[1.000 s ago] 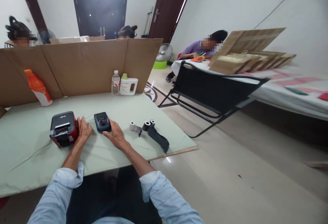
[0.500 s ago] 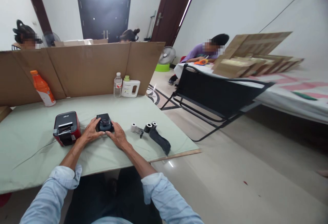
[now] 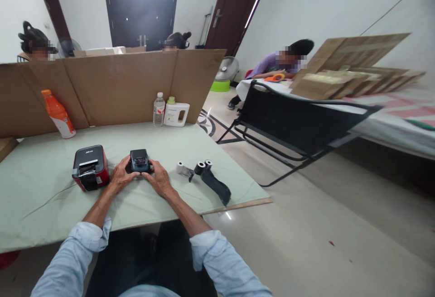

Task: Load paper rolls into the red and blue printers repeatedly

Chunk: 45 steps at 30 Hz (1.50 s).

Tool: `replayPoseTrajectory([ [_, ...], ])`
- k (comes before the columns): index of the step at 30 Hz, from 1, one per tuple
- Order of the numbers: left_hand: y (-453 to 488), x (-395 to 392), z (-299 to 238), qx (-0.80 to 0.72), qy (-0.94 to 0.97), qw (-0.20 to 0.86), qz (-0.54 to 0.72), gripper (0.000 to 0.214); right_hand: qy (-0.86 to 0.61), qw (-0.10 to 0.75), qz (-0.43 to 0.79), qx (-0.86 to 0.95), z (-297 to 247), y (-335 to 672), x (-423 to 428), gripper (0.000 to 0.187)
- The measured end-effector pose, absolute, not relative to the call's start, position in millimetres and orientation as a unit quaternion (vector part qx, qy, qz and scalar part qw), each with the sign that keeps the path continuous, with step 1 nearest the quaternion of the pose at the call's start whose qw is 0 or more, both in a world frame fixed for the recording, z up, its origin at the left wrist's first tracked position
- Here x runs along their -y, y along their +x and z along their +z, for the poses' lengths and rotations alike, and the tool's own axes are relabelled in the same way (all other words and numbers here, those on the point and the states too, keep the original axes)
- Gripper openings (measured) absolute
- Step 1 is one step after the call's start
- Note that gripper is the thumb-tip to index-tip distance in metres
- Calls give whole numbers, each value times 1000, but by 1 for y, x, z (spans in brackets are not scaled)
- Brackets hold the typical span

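Both of my hands are around a small black portable printer [image 3: 139, 160] on the green-covered table [image 3: 112, 136]. My left hand [image 3: 122, 175] grips its left side, thumb along the near edge. My right hand [image 3: 159, 179] grips the right side, its thumb at the near right corner. The undersides of the fingers are hidden. A larger red and black printer [image 3: 90, 165] stands left of my left hand. To the right of my right hand are a small white paper roll [image 3: 180, 167], a black roll [image 3: 200, 167], another white roll [image 3: 208, 164] and a black strip [image 3: 217, 187].
An orange bottle [image 3: 58, 115], a clear water bottle [image 3: 158, 110] and a white jug [image 3: 176, 113] stand before a cardboard partition [image 3: 118, 88]. A black folding cot [image 3: 288, 116] is on the right, with cardboard boxes [image 3: 326, 84] beyond. Several people sit farther back.
The camera view has shifted slightly, so the scene sits a little farther right and higher. Both hands stay on the small printer, with little visible change in their grip.
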<state>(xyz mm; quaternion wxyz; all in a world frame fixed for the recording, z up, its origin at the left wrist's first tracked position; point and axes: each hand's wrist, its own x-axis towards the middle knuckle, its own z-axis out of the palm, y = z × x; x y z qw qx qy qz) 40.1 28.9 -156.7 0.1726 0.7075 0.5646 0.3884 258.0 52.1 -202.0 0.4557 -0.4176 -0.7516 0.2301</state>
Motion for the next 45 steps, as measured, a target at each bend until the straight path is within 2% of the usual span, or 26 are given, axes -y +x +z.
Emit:
replayPoseTrajectory([
  [6, 42, -28, -157, -577, 697, 168, 391, 68, -434, 435, 211, 760, -198, 257, -51, 62],
  [10, 38, -34, -154, -588, 691, 183, 378, 69, -429, 435, 215, 762, -197, 258, -50, 62],
  [19, 25, -49, -145, -580, 698, 227, 354, 56, -429, 433, 221, 761, -191, 258, -48, 59],
  [26, 30, -68, -151, -645, 614, 226, 394, 34, -428, 432, 222, 762, -190, 259, -48, 59],
  [33, 33, -82, -158, -676, 575, 222, 404, 24, -433, 431, 232, 757, -192, 259, -50, 58],
  [39, 36, -67, -156, -662, 598, 194, 408, 28, -434, 429, 237, 756, -190, 259, -48, 59],
  [45, 36, -48, -160, -591, 679, 154, 407, 48, -437, 428, 233, 756, -189, 258, -48, 58],
])
